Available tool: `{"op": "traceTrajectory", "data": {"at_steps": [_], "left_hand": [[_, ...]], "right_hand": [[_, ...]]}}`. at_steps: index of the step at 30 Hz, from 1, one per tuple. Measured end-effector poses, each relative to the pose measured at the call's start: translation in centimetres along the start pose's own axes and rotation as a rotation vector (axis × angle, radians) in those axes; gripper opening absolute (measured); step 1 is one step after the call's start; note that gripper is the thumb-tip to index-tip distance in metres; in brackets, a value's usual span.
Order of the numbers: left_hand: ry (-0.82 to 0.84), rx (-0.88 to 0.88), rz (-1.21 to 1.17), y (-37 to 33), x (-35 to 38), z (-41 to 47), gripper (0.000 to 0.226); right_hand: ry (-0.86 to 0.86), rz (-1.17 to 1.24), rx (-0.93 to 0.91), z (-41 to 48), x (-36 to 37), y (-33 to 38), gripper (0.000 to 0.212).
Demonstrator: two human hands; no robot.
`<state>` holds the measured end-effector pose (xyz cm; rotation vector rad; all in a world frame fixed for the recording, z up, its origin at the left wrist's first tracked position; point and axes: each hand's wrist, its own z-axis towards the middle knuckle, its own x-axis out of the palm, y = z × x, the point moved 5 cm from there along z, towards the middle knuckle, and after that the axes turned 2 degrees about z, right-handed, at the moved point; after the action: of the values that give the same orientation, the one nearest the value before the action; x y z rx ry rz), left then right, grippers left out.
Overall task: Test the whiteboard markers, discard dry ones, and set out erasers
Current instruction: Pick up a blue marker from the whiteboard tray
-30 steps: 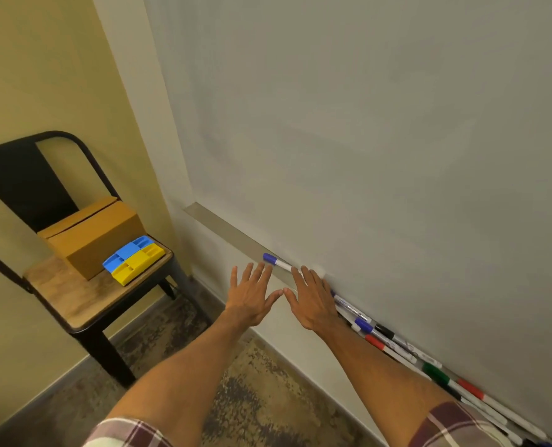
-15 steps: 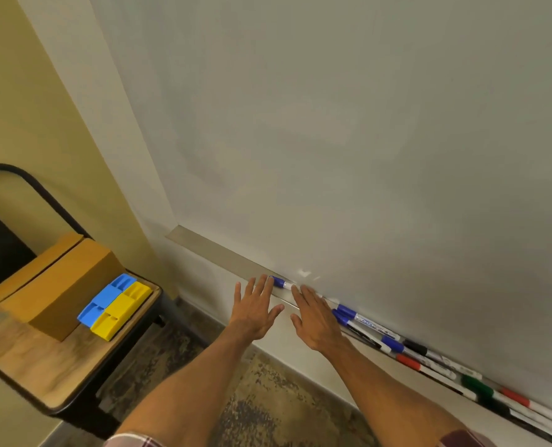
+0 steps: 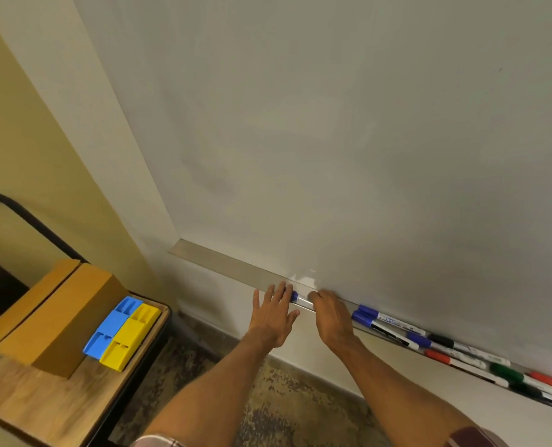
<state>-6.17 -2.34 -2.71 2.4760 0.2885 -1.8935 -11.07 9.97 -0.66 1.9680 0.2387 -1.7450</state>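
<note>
A blue-capped marker (image 3: 300,299) lies on the whiteboard's metal tray (image 3: 223,261). My right hand (image 3: 331,314) curls its fingers over the marker's white barrel. My left hand (image 3: 273,312) is spread flat, its fingertips at the marker's blue cap. Further right on the tray lie several more markers (image 3: 394,325) with blue, black, red and green caps. The whiteboard (image 3: 332,140) above bears no marks. A blue eraser (image 3: 113,327) and a yellow eraser (image 3: 131,338) sit side by side on a chair.
A chair with a wooden seat (image 3: 42,404) and black frame stands at the left against the yellow wall. A cardboard box (image 3: 55,317) rests on it behind the erasers. A worn patterned floor (image 3: 284,404) lies below.
The view has shifted closer to the board. My right hand's fingers have curled down onto the blue-capped marker; before, both hands were spread flat near it.
</note>
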Motion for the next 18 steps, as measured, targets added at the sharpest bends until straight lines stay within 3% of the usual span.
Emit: {"op": "traceTrajectory", "data": {"at_steps": [8, 13, 16, 18], "left_hand": [[-0.064, 0.073, 0.025, 0.1, -1.2, 0.0, 0.051], [-0.219, 0.174, -0.014, -0.8, -3.8, -0.4, 0.018], [-0.315, 0.315, 0.006, -2.3, -5.4, -1.3, 0.022], [-0.365, 0.377, 0.011, -3.3, -6.2, -1.7, 0.023]], "right_hand": [[-0.076, 0.074, -0.018, -1.3, -0.8, 0.6, 0.035], [-0.176, 0.133, -0.061, -2.3, -2.4, 0.4, 0.032], [-0.184, 0.165, -0.074, -2.7, -3.9, 0.7, 0.039], [-0.161, 0.113, -0.089, -2.9, -4.7, 0.7, 0.031]]}}
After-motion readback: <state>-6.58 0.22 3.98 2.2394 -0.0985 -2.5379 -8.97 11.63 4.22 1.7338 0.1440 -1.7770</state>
